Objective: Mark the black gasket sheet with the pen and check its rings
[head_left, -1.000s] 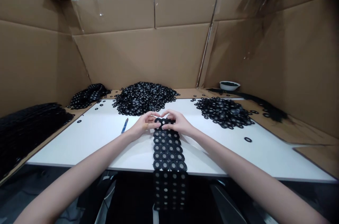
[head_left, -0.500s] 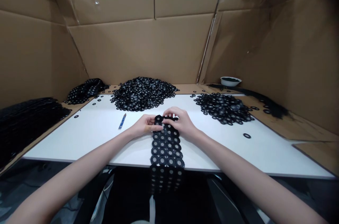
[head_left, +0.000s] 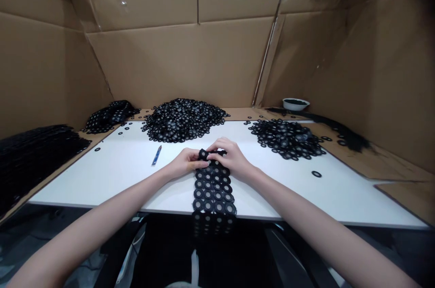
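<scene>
A strip of linked black rings (head_left: 213, 193) with pale centres lies on the white table and hangs over its front edge. My left hand (head_left: 186, 161) pinches the strip's far left corner between thumb and fingers. At the far end, on the right, my right hand (head_left: 231, 157) has its thumb and fingertips closed on the strip's top row. Whatever small piece may be between the right fingertips is hidden. Left of my left hand lies a small blue pointed tool (head_left: 157, 155).
A large heap of black rings (head_left: 183, 120) rises at the back, a smaller ring pile (head_left: 287, 138) at right. One loose ring (head_left: 316, 173) lies near it. Black strands (head_left: 346, 131) and a white bowl (head_left: 296, 105) are back right; dark bundles (head_left: 37, 152) left. Cardboard walls (head_left: 176, 61) enclose the table.
The fingers of my right hand have shifted slightly left along the strip's top row. My left hand keeps its hold, and the strip's far edge has tilted a little.
</scene>
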### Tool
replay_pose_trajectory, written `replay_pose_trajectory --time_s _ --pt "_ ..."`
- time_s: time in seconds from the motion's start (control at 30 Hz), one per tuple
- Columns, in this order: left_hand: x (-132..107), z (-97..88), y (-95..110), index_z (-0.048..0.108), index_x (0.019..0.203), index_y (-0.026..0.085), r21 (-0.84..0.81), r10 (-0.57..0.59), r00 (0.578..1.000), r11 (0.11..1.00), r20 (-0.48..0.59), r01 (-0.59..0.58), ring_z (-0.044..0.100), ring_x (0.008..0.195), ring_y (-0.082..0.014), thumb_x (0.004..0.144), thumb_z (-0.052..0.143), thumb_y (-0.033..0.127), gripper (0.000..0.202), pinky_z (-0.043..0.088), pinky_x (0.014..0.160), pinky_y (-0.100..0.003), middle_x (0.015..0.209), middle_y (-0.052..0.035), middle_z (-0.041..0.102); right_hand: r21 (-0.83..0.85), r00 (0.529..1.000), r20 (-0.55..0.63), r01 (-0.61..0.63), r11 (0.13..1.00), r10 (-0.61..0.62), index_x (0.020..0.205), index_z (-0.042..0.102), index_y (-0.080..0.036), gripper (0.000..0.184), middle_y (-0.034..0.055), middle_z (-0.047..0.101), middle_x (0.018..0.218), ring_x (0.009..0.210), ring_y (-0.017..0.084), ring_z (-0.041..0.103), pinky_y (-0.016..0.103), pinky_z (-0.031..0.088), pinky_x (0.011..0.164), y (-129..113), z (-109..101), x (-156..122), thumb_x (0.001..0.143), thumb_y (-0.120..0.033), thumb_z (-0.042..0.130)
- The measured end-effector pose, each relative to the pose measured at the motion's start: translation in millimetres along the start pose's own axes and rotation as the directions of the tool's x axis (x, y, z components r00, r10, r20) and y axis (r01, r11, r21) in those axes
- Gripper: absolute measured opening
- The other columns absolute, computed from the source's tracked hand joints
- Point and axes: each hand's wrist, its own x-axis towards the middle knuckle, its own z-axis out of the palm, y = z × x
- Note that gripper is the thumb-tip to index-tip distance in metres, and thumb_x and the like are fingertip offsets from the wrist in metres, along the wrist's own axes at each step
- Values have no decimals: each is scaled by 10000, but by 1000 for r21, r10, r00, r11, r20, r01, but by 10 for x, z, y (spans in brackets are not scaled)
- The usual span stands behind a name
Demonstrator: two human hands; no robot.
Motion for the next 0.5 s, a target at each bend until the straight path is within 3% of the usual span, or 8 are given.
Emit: replay_pose_trajectory --time_s 0.17,0.37,0.5 --pt "-7 5 5 654 780 85 72 6 999 997 -36 -3 492 604 -111 764 646 359 275 362 589 -218 669 -10 601 2 999 37 -23 1000 23 743 643 -182 132 29 623 731 776 176 504 315 387 729 -19 24 -16 829 -144 550" --pt "0 28 25 676 818 97 140 31 999 990 -44 -24 538 685 -142 774 635 353 263 401 675 -243 756 -29 649 84 985 -19 -171 982 174 667 616 -173 235 25 586 710 756 166 518 300 395 709 -9 54 -7 855 -158 477" --pt "12 35 6 666 778 99 177 34 998 984 -54 -24 513 649 -133 778 619 382 287 382 630 -232 706 -16 621 10 994 -8 -108 994 108 642 594 -181 264 18 593 668 736 169 501 307 378 707 -23 56 -8 874 -268 501"
